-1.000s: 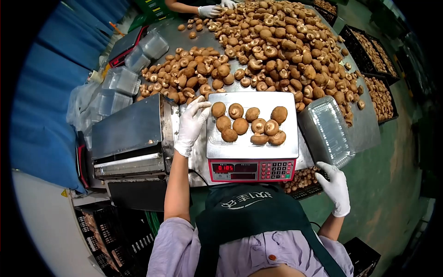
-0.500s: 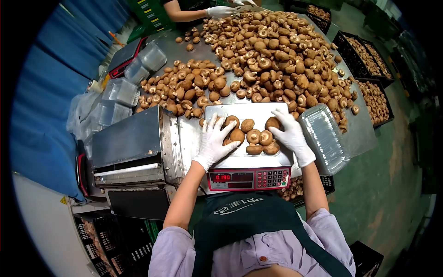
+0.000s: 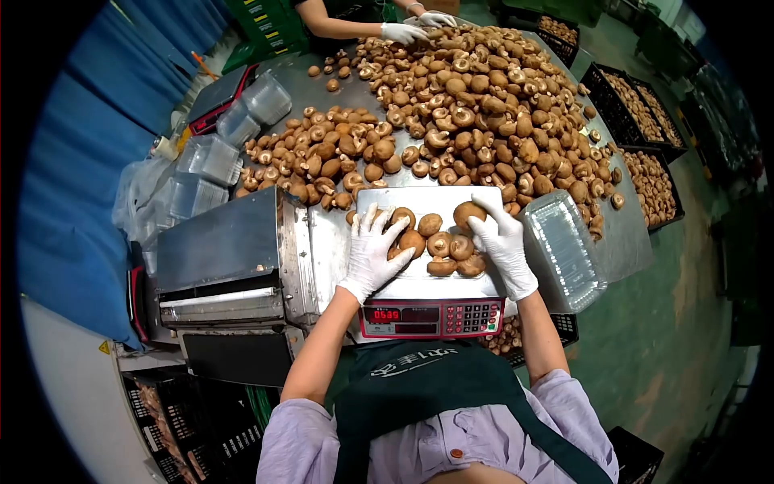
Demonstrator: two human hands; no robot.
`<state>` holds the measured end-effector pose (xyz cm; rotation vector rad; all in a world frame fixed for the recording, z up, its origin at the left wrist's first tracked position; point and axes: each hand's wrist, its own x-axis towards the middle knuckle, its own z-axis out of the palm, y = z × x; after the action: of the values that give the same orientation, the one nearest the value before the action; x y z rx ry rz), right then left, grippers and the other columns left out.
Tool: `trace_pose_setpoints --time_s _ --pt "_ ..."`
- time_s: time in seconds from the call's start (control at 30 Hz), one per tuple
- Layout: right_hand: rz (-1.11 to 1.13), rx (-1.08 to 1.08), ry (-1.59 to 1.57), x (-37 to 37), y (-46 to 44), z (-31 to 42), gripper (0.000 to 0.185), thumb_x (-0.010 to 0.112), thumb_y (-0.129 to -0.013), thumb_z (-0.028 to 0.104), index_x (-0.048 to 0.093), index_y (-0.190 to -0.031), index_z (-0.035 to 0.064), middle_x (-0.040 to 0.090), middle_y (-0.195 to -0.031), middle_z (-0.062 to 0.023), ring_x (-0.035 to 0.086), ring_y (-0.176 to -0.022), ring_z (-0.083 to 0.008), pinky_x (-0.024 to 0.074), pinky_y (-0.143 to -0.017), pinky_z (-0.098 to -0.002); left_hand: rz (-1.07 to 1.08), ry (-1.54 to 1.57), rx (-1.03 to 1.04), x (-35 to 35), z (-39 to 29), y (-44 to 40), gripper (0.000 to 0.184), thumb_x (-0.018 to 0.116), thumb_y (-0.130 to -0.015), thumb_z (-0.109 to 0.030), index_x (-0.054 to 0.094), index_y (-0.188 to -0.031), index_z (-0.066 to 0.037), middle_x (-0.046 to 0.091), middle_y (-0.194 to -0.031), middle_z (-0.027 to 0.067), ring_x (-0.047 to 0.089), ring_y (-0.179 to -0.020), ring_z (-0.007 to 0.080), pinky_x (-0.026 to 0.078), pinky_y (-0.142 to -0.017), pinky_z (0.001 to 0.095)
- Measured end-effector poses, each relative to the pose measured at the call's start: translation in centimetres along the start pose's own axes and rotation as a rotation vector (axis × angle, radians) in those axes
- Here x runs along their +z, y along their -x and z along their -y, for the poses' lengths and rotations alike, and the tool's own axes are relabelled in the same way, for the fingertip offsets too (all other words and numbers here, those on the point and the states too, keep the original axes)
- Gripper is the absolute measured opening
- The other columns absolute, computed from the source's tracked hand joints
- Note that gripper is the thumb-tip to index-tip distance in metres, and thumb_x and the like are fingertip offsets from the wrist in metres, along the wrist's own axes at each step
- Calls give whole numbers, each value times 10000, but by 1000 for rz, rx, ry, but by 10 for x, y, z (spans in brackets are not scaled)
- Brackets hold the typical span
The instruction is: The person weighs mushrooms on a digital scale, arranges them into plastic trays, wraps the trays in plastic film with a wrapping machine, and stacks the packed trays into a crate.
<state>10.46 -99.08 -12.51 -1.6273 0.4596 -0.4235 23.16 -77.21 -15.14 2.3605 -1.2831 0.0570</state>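
Observation:
Several brown mushrooms [image 3: 430,224] lie in a clear tray on the metal pan of a red-framed scale [image 3: 431,319], whose red digits are lit. My left hand [image 3: 372,252], white-gloved, rests with spread fingers over the mushrooms at the pan's left side and partly hides them. At the upper right of the pan, my right hand [image 3: 504,242], also gloved, has its thumb and fingers around one large mushroom [image 3: 468,214]. A stack of clear plastic trays [image 3: 563,250] stands just right of my right hand.
A big mushroom heap [image 3: 484,105] and a smaller pile [image 3: 322,149] cover the metal table beyond the scale. A co-worker's gloved hands [image 3: 419,27] are at the far edge. A metal machine [image 3: 222,242] and more clear trays [image 3: 210,159] stand left; black crates [image 3: 649,181] stand right.
Both hands have come in over the scale from its sides, and my right hand has closed around the large mushroom. The scale's digits have changed. The co-worker's hands have shifted right.

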Motion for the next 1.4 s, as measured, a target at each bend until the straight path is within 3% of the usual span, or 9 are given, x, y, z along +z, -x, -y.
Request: trace_pose_setpoints --time_s 0.07,0.1,0.2,0.4,0.6,0.93,1.17,1.27,1.4 --pt "166 -406 697 4 -2 -22 452 610 -877 259 532 -1252 19 518 -1294 -201 454 -1250 -322 347 -1047 -414 20 23 -21 -1 1 0 574 670 -753 -396 560 -1253 -136 438 -1347 175 256 -1341 394 152 -1101 551" --pt "204 -284 697 6 1 -28 467 523 -922 306 489 -1302 37 433 -1381 -198 310 -1348 -339 238 -1110 -410 25 25 -16 -1 0 0 574 670 -753 -396 560 -1253 -136 438 -1347 175 256 -1341 394 152 -1101 551" --pt "238 -280 676 -3 -5 -33 468 511 -926 314 486 -1311 49 438 -1384 -184 309 -1353 -328 249 -1107 -387 -64 108 -51 -8 -10 1 580 675 -752 -412 559 -1256 -149 437 -1363 159 241 -1359 382 124 -1113 541" --pt "100 -246 535 -11 8 -12 387 722 -772 278 650 -1083 59 598 -1206 -136 469 -1235 -303 380 -1017 -390 -3 -17 353 6 -43 5 577 740 -679 -452 620 -1165 -165 569 -1210 95 412 -1275 300 186 -1091 536" --pt "68 -455 912 1 30 -7 387 753 -718 287 648 -1018 65 651 -1023 -102 546 -1088 -295 419 -935 -404 15 160 82 -10 -28 5 371 607 -835 -300 639 -1160 -125 553 -1232 142 440 -1227 296 269 -1039 459" --pt "-117 29 228 -15 27 -4 234 649 -857 177 667 -999 -7 663 -858 -162 654 -755 -211 505 -678 -299 -260 242 79 -14 -24 10 312 589 -868 -172 618 -1157 -58 574 -1190 150 538 -1087 313 400 -951 405" --pt "168 61 954 -33 5 59 337 621 -837 386 720 -904 71 648 -622 -113 661 -645 -266 515 -653 -341 -496 516 -360 -34 25 22 203 582 -897 -137 669 -1052 -38 604 -1156 131 558 -1104 246 423 -962 324" --pt "322 -31 1076 -18 -18 75 366 624 -835 408 721 -927 68 683 -757 -147 676 -737 -266 528 -703 -337 -494 564 -424 -32 47 33 180 572 -898 -119 681 -1013 -31 631 -1113 117 578 -1071 229 421 -953 320" --pt "122 -309 148 15 -43 80 456 686 -841 234 568 -1234 35 642 -1135 -137 627 -968 -172 492 -841 -276 -503 607 -483 -32 54 40 177 569 -896 -103 679 -1007 -19 637 -1100 119 583 -1062 227 420 -945 311"
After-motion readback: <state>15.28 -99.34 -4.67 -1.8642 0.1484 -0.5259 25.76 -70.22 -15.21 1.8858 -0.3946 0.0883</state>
